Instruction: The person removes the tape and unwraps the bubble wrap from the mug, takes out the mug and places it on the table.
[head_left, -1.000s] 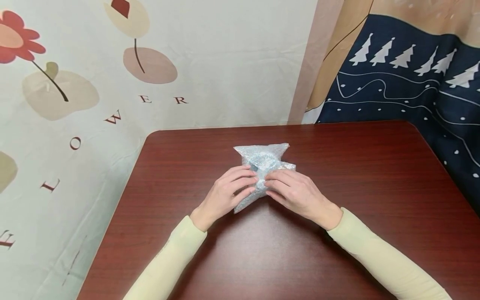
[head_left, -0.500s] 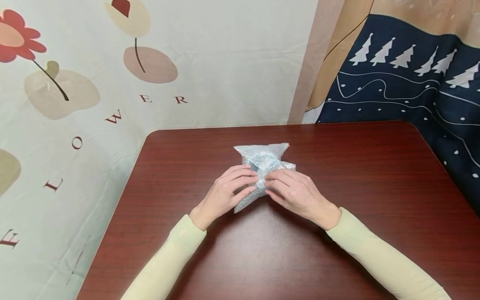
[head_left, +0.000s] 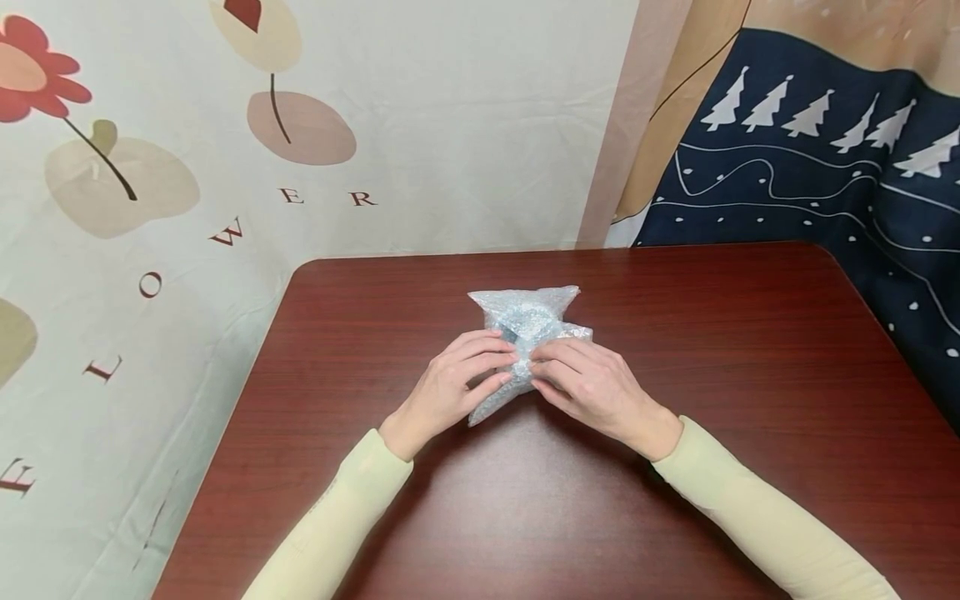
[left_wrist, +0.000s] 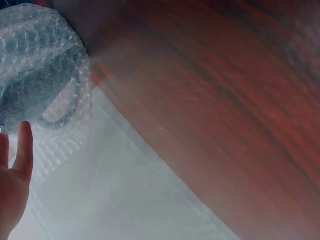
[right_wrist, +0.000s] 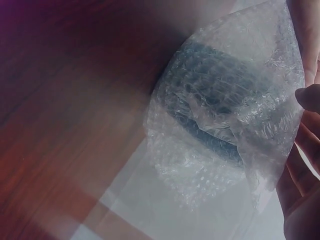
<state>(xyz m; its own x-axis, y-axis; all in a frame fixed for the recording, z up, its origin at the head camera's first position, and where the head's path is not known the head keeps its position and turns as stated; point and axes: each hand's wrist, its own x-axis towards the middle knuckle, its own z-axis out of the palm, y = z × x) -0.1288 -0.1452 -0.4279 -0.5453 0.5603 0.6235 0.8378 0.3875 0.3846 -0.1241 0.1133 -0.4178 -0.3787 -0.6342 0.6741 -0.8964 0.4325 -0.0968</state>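
Observation:
A dark bluish mug wrapped in clear bubble wrap (head_left: 531, 315) stands towards the back of the table; its looped handle (left_wrist: 75, 102) shows through the plastic in the left wrist view. My left hand (head_left: 452, 379) holds the bundle from the left, thumb and fingers spread over its side. From the right, my right hand (head_left: 596, 383) grips the wrap with bent fingers, close to the left fingertips. Loose corners of the bubble wrap (right_wrist: 270, 30) stick out around the mug. The front of the bundle is partly hidden by both hands.
The reddish-brown wooden table (head_left: 480, 517) extends in front and to both sides. Behind it hangs a pale cloth (head_left: 465, 167) with flower prints, and at the back right a navy cloth (head_left: 795, 179) with white trees.

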